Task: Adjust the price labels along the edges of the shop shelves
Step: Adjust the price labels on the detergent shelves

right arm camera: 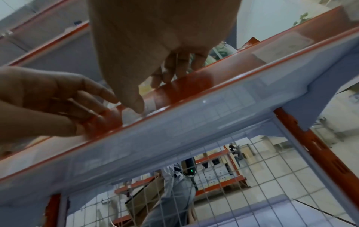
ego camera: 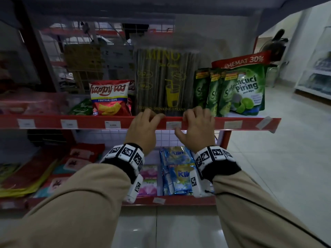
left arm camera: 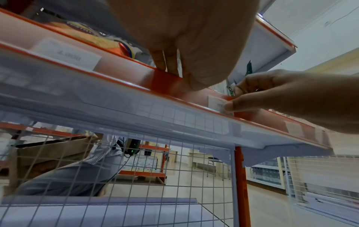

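On red shelf edge (ego camera: 206,123), two hands, left hand (ego camera: 144,128), right hand (ego camera: 196,127), six price labels (ego camera: 173,125)

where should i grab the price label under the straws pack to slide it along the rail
Press a thumb on the flat face of the price label from the front; it lies flush in the red shelf edge, so no rim can be pinched. The right hand does this now, fingers hooked over the lip above; the left hand steadies beside it.
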### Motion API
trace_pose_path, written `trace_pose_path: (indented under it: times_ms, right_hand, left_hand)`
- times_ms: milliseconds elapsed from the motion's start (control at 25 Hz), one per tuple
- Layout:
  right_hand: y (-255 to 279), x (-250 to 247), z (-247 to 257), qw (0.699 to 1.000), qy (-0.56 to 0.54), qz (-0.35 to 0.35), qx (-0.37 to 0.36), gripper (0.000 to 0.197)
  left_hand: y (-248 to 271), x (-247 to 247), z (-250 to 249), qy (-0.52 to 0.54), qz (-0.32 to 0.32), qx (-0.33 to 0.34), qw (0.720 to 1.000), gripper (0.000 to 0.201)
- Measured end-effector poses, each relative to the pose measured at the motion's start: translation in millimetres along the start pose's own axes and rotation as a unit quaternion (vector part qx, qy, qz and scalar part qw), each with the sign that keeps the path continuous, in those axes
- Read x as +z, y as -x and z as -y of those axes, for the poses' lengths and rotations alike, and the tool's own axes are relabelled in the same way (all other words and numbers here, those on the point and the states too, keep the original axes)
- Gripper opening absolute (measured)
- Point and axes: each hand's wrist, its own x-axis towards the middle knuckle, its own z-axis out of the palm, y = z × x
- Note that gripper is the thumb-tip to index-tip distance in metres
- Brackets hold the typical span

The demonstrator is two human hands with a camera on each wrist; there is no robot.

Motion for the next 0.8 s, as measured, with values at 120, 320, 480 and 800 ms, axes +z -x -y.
trace_pose_path:
  times_ms: [120,320,480,800]
  right_hand:
    - [-5,-2,-2,0.999,0.011,0.027,-0.024,0.035]
    - [-10,-9,-6,0.996,-0.029,0.048,-0.073,0.025]
    - [-22,-11,8,0.981,-0.094,0.100,-0.138,0.019]
    - [-27,-13,18,0.981,-0.054,0.133,-0.135,0.021]
  left_hand:
    - [5,-4,-3,-0.001,0.002,0.011,1.000,0.061]
    - [8,-11,-18,-0.021,0.014,-0.013,1.000,0.050]
    - [-1,-18,-19,-0.017,0.065,-0.036,0.997,0.048]
    - [-7,-19,-9,0.006,0.072,-0.029,0.997,0.045]
